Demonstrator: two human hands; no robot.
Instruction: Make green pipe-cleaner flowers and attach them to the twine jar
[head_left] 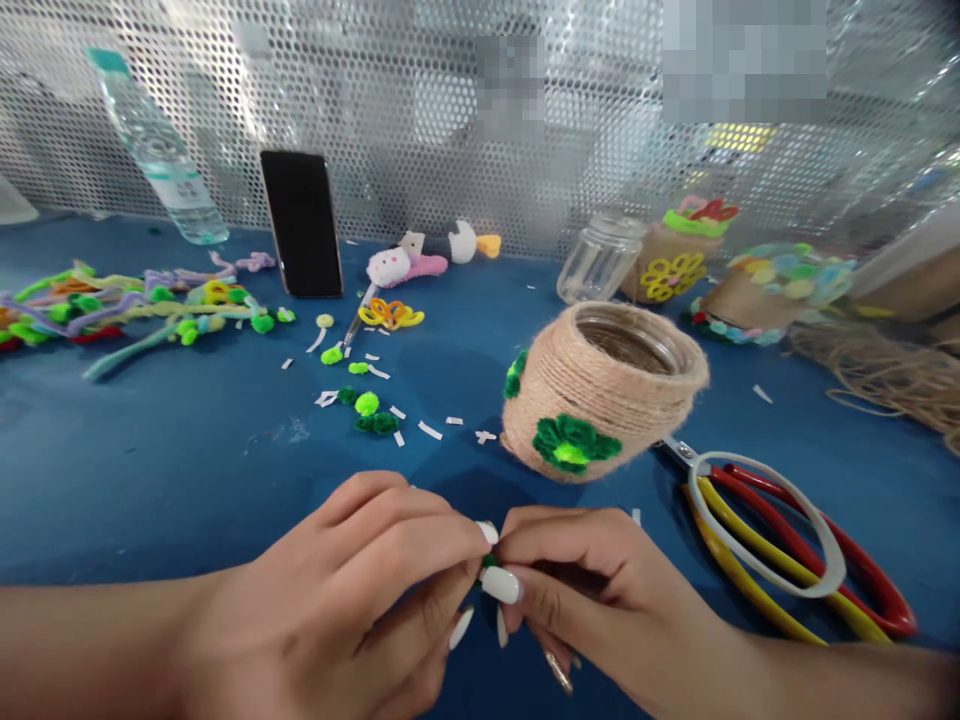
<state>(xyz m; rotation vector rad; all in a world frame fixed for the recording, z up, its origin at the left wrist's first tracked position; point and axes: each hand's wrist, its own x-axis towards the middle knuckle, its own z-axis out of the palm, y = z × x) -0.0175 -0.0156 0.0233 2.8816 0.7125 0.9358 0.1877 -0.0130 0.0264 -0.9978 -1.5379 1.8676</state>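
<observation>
My left hand (375,590) and my right hand (592,600) meet at the front of the table, fingertips almost touching. Between them both pinch a small dark green fuzzy piece (490,562), apparently pipe cleaner, mostly hidden by fingers and nails. Just beyond my right hand stands a twine-wrapped jar (600,390), open at the top and tilted in view. A dark green fuzzy flower (576,442) with a bright green centre is on its front, and part of another green flower (515,374) shows on its left side.
Green fuzzy pieces (367,403) and white paper scraps (430,431) lie beyond my hands. Pliers (795,510) and white-handled scissors (832,560) lie right. Pipe cleaners (135,305), a phone (301,225) and a bottle (169,170) are left; a glass jar (600,260) and decorated jars (667,265) stand behind.
</observation>
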